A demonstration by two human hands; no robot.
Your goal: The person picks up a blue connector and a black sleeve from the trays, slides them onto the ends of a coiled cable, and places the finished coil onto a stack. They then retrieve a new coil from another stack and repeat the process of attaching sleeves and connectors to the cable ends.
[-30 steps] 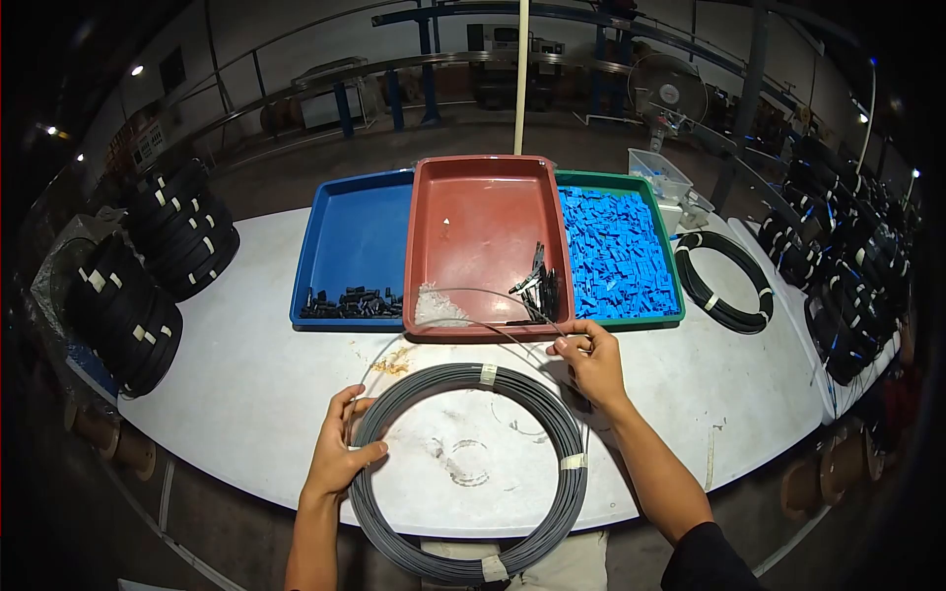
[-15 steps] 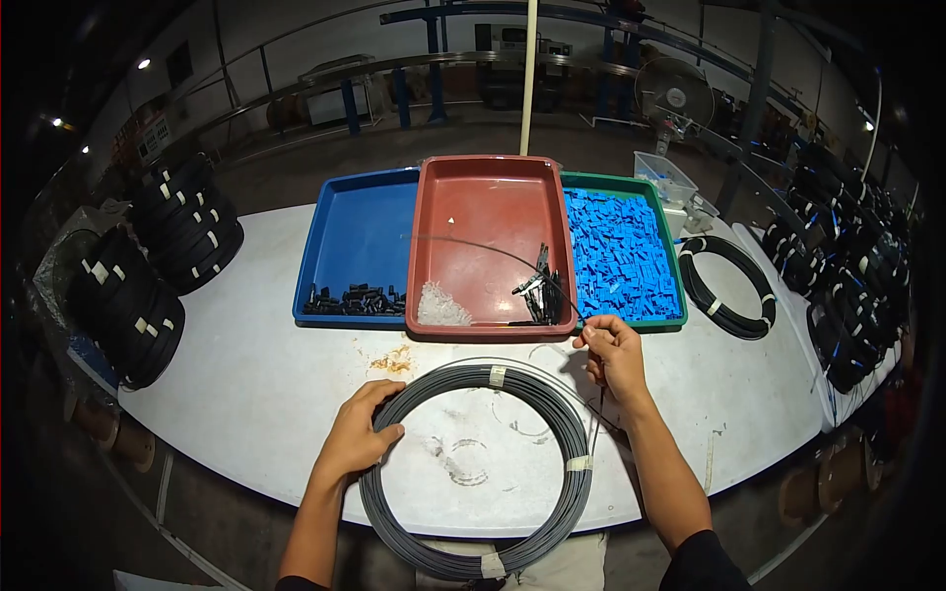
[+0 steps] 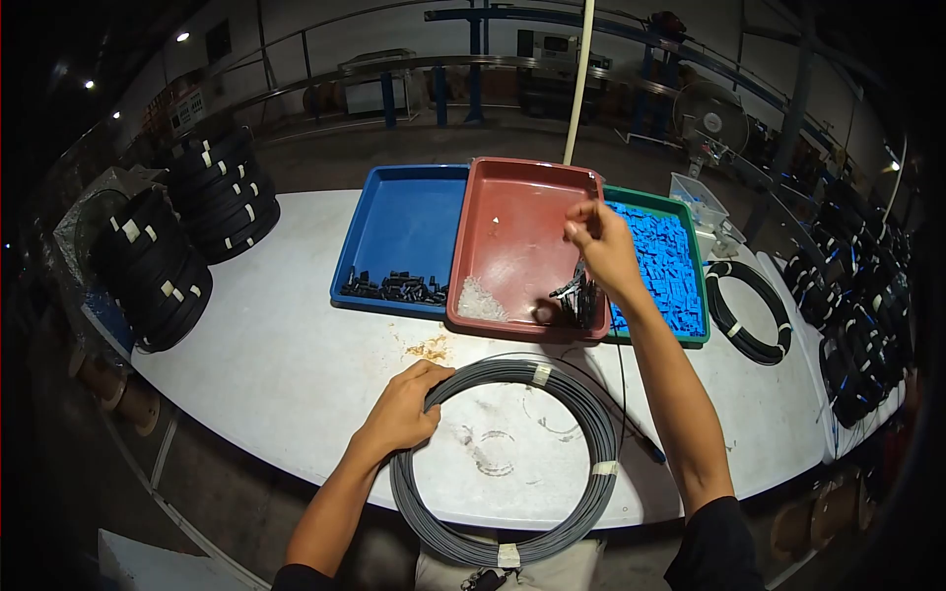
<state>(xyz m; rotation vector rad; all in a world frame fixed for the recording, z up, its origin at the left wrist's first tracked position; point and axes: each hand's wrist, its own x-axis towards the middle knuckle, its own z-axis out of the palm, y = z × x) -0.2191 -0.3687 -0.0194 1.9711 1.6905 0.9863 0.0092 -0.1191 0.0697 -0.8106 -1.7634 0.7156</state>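
One grey wire coil (image 3: 594, 419), prob. light & springy, is gripped at its upper-left rim by left hand (image 3: 404, 412); right hand (image 3: 601, 246) is pinched shut.

On the table (image 3: 276, 335), the middle tray (image 3: 512, 212) has a left tray (image 3: 409, 222) against its left side and a right tray (image 3: 650, 194) against its right. Before it lies a big coil (image 3: 483, 372), with the left hand (image 3: 404, 414) on the coil's left rim. The right hand (image 3: 601, 246) is above the middle tray's right edge. Further right, beyond the right tray, lies a small coil (image 3: 757, 351). Far left stand stacked coils (image 3: 158, 281).
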